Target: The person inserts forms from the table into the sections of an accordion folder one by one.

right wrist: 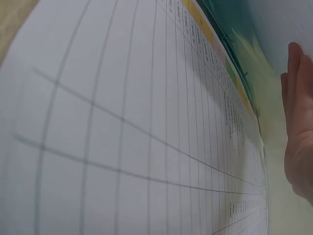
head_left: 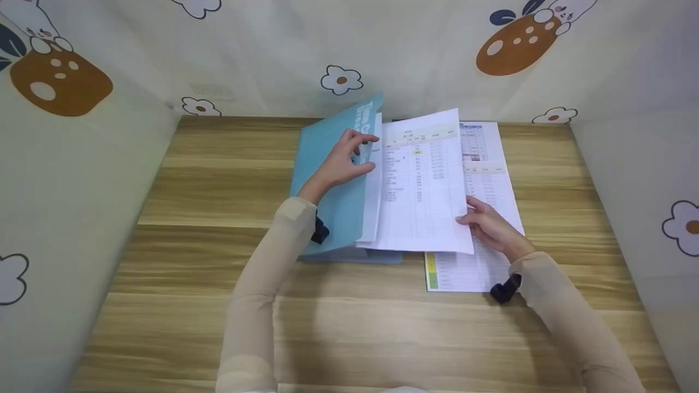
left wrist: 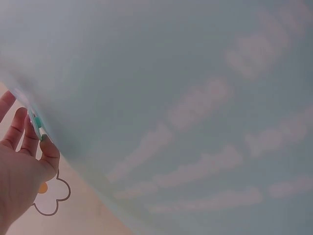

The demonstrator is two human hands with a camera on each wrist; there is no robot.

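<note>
A blue folder (head_left: 333,180) with white lettering on its cover stands partly opened on the table. My left hand (head_left: 344,158) holds the cover's free edge between thumb and fingers. The left wrist view shows that hand (left wrist: 27,156) at the edge of the raised cover (left wrist: 146,88), which fills most of the view. My right hand (head_left: 494,226) grips a printed sheet (head_left: 426,185) by its lower right edge; the sheet is lifted and slants beside the folder's inside. In the right wrist view only part of the right hand (right wrist: 301,122) shows, at the right border.
Under the lifted sheet lies another printed sheet (head_left: 464,275) with a coloured strip at its left edge, its ruled lines close up in the right wrist view. The wooden table (head_left: 207,240) meets pale curtains (head_left: 262,60) with flower and fruit prints at the back and sides.
</note>
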